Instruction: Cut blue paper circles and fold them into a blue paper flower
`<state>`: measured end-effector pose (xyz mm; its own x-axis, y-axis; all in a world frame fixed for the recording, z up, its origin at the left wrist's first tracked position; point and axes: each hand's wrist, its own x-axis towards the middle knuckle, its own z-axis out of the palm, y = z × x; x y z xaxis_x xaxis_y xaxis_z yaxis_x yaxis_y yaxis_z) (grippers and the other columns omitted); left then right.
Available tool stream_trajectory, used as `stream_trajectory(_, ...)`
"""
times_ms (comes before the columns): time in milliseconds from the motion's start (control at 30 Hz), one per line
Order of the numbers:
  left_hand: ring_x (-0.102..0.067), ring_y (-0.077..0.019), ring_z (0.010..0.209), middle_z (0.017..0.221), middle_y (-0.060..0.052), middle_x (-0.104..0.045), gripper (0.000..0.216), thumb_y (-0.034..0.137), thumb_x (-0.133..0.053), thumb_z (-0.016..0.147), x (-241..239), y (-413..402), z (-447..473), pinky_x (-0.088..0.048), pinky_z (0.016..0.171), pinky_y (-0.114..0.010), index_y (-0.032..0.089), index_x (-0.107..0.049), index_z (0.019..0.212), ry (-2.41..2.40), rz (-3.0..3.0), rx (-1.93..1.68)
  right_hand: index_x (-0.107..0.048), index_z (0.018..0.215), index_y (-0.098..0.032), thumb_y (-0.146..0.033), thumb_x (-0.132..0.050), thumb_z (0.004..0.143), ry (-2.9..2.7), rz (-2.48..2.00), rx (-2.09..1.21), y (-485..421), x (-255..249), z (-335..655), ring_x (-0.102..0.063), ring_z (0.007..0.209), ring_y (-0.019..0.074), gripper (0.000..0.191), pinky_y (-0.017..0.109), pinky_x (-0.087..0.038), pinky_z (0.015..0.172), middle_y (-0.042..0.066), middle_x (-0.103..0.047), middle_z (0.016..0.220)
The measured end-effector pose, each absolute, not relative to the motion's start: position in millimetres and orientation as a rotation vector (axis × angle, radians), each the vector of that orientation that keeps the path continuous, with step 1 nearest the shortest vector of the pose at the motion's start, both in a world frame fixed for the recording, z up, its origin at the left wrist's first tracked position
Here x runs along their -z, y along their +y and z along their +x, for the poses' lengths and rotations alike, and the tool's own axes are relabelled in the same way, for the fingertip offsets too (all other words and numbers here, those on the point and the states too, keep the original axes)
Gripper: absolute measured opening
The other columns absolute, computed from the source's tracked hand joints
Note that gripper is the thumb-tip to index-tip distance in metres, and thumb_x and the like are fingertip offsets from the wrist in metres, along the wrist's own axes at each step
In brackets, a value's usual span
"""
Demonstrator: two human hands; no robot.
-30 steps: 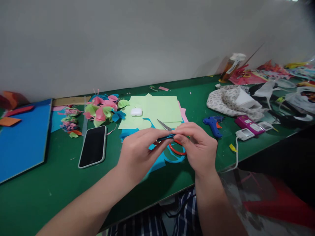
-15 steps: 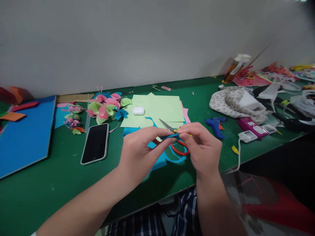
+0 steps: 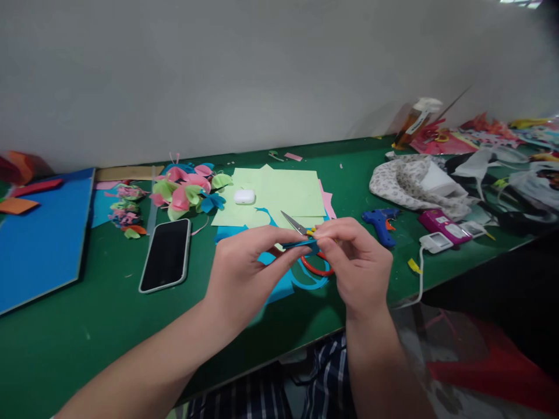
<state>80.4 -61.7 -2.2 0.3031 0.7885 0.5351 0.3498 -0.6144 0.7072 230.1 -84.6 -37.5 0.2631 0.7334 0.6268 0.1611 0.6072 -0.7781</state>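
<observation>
Between my two hands is a small piece of blue paper (image 3: 297, 244), seen nearly edge-on. My left hand (image 3: 247, 262) pinches its left part between thumb and fingers. At its right end, the thumb and fingertips of my right hand (image 3: 356, 262) are closed on the same piece. Below and behind it lie scissors (image 3: 294, 223) with red and yellow handles, blades pointing up and left; my hands cover part of them. Blue paper scraps (image 3: 279, 285), one a curved strip, are spread under my hands. Light green sheets (image 3: 283, 189) lie just beyond, with a white earbud case (image 3: 244, 196) on top.
A phone (image 3: 166, 256) and paper flowers (image 3: 190, 189) are at the left, near a blue board (image 3: 43, 244). On the right are a blue glue gun (image 3: 382, 225), a magenta device (image 3: 445, 226), a white-cased plug with cable (image 3: 435, 242) and a patterned cloth (image 3: 406, 183).
The view has shifted slightly, so the things on the table sit a little further left. Both hands keep their hold on the blue paper, which has barely moved.
</observation>
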Motion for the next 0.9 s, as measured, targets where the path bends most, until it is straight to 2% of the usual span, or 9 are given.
stream_trajectory(200, -0.066, -0.0086, 0.062, 0.075, 0.001, -0.075, 0.005, 0.016, -0.071, 0.074, 2.5, -60.5, 80.6, -0.048, 0.053, -0.014, 0.018, -0.070, 0.079, 0.983, 2.129, -1.279, -0.072, 0.083, -0.027, -0.019, -0.067, 0.081, -1.229, -0.939, -0.471, -84.1, 38.0, 234.8, -0.064, 0.081, 0.0143, 0.009, 0.028, -0.052, 0.073, -0.002, -0.070, 0.080)
stream_trajectory(367, -0.065, -0.0076, 0.062, 0.075, 0.002, -0.074, 0.004, 0.018, -0.071, 0.075, 2.9, -61.3, 81.0, -0.047, 0.052, -0.013, 0.018, -0.070, 0.079, 0.980, 2.166, -1.267, -0.071, 0.080, -0.026, -0.013, -0.067, 0.080, -1.293, -0.904, -0.453, -86.0, 36.1, 234.1, -0.063, 0.077, 0.0142, 0.014, 0.030, -0.050, 0.077, -0.003, -0.069, 0.075)
stream_trajectory(567, -0.063, -0.0050, 0.060, 0.075, 0.005, -0.074, 0.006, 0.018, -0.071, 0.075, 2.9, -62.7, 79.1, -0.048, 0.055, -0.011, 0.021, -0.071, 0.080, 0.989, 2.122, -1.272, -0.073, 0.082, -0.028, -0.013, -0.070, 0.078, -1.305, -0.919, -0.450, -85.8, 36.6, 234.0, -0.064, 0.079, 0.0130, 0.016, 0.027, -0.051, 0.078, -0.004, -0.071, 0.077)
stream_trajectory(733, -0.066, -0.0049, 0.063, 0.078, 0.007, -0.076, 0.013, 0.018, -0.073, 0.073, -1.1, -63.3, 78.2, -0.049, 0.057, -0.009, 0.024, -0.073, 0.084, 0.989, 1.967, -1.205, -0.073, 0.078, -0.030, -0.013, -0.072, 0.075, -1.253, -0.977, -0.389, -87.4, 37.0, 234.4, -0.064, 0.074, 0.0118, 0.018, 0.025, -0.052, 0.075, -0.007, -0.069, 0.070)
stream_trajectory(900, -0.065, -0.0053, 0.057, 0.071, 0.009, -0.074, 0.008, 0.020, -0.074, 0.071, -0.7, -61.4, 77.7, -0.052, 0.056, -0.010, 0.026, -0.074, 0.077, 1.001, 1.795, -1.210, -0.074, 0.077, -0.031, -0.016, -0.072, 0.075, -1.228, -1.041, -0.505, -90.1, 35.3, 235.1, -0.066, 0.075, 0.0129, 0.015, 0.025, -0.053, 0.072, -0.006, -0.072, 0.073)
